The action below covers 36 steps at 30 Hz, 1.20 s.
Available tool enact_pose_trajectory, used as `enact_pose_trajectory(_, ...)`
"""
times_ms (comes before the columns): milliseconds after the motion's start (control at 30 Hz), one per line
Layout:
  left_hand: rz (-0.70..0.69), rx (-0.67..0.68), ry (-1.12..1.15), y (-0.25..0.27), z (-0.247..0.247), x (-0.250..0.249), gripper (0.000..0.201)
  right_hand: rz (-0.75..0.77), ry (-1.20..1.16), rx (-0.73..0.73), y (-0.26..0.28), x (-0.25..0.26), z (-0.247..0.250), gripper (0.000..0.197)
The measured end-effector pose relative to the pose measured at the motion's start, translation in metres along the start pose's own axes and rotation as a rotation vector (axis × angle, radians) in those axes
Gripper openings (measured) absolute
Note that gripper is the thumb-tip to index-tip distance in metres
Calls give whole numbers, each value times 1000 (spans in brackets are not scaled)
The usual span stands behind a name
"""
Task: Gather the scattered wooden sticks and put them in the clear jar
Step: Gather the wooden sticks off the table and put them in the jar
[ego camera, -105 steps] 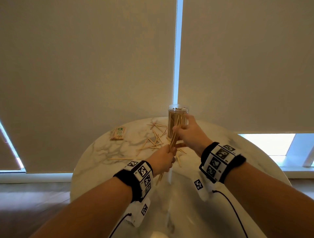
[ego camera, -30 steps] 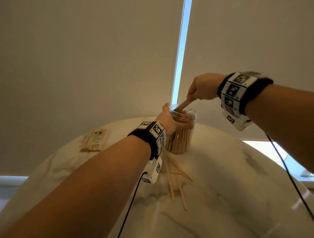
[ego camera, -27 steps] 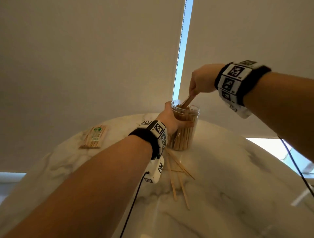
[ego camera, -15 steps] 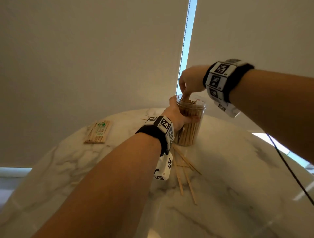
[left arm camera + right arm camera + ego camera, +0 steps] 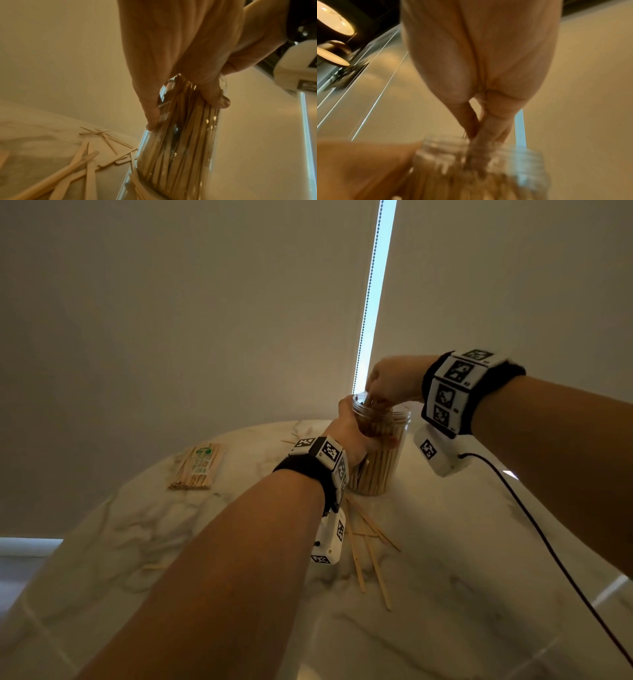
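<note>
The left hand (image 5: pixel 356 436) is wrapped around the upper wall of the clear, ribbed plastic jar (image 5: pixel 380 453), thumb on one side and fingers on the other, holding it upright on the pale marble-patterned round table (image 5: pixel 479 577). Just above it the right hand (image 5: pixel 390 385) has dropped since half a second ago — its fingertips (image 5: pixel 481 135), bunched together, now dip into the jar's mouth, where a second ago they held a flat stick slanting out over the rim. That stick no longer shows above the rim, so this load seems to be in; whether the fingertips still pinch anything I cannot tell, the wrist view being blurred. The jar is packed with upright flat wooden sticks (image 5: pixel 180 148). More loose wooden sticks (image 5: pixel 366 546) lie under the left wrist and beyond the jar — so the gathering is well along, not finished. A wrapped bundle of thin sticks with a green label (image 5: pixel 198 467) lies well off to the left hand's outer side.
</note>
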<state>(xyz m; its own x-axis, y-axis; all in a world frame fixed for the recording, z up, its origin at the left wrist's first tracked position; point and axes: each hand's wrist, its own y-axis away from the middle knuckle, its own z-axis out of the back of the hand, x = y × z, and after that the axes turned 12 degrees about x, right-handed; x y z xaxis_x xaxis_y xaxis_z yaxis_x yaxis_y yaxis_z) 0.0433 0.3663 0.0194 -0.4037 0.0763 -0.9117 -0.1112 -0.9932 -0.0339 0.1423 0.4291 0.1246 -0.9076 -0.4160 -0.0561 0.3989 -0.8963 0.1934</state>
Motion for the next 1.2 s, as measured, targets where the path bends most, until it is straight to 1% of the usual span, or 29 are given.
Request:
enact_pose_trajectory(100, -9, 2, -4, -1, 0, 0, 105, 11, 40, -165, 2, -3, -10, 22)
enact_pose_trajectory(133, -7, 5, -8, -1, 0, 0, 105, 15, 34, -167, 3, -2, -13, 23)
enact_pose_trajectory(233, -9, 4, -7, -2, 0, 1, 105, 15, -10, -58, 6, 1, -13, 26)
enact_pose_trajectory(267, -8, 6, -3, -2, 0, 1, 105, 21, -34, -50, 8, 1, -11, 25)
enact_pose_trajectory(400, -4, 13, 9, -4, -1, 3, 105, 38, -193, -153, 9, -2, -8, 15)
enact_pose_trajectory(500, -4, 14, 3, -4, -1, 3, 107, 60, -238, -87, 5, -5, -11, 22)
enact_pose_trajectory(567, 2, 15, -1, -4, -1, 4, 107, 99, -354, -79, 7, -5, -13, 25)
enact_pose_trajectory(633, 2, 6, 9, -4, -1, 4, 105, 134, -396, -120, 8, -7, -16, 17)
enact_pose_trajectory(700, -4, -5, 13, -3, -1, 4, 104, 141, -364, -180, 8, -10, -17, 10)
enact_pose_trajectory(767, -8, -2, 12, -3, -2, 4, 105, 111, -277, -251, 8, -11, -20, 8)
enact_pose_trajectory(800, -6, -2, 12, -3, -2, 4, 106, 109, -207, -282, 9, -10, -21, 9)
enact_pose_trajectory(867, 11, -6, -2, -3, -1, 3, 106, 123, -119, -269, 9, -8, -27, 21)
enact_pose_trajectory(900, 19, -8, -11, -3, -2, 1, 107, 127, -118, -243, 12, -6, -30, 29)
enact_pose_trajectory(933, 22, -8, -21, -2, -1, 0, 108, 127, -146, -227, 16, -6, -32, 33)
enact_pose_trajectory(967, 28, -2, -33, 0, 0, -2, 110, 131, -188, -240, 20, -6, -32, 32)
enact_pose_trajectory(1000, 51, 14, -54, 4, 2, -3, 115, 133, -241, -281, 25, -7, -32, 30)
enact_pose_trajectory(1067, 154, 66, -177, 17, 11, -4, 128, 141, -362, -451, 40, -8, -33, 29)
enact_pose_trajectory(1100, 211, 81, -253, 24, 18, -2, 130, 162, -409, -530, 51, -7, -36, 28)
enact_pose_trajectory(1133, 243, 75, -309, 33, 26, 1, 128, 197, -436, -565, 64, -4, -41, 27)
enact_pose_trajectory(1167, 264, 60, -340, 43, 36, 3, 120, 236, -441, -532, 76, 0, -47, 29)
enact_pose_trajectory(1200, 278, 52, -360, 54, 48, 6, 104, 267, -435, -439, 86, 5, -57, 31)
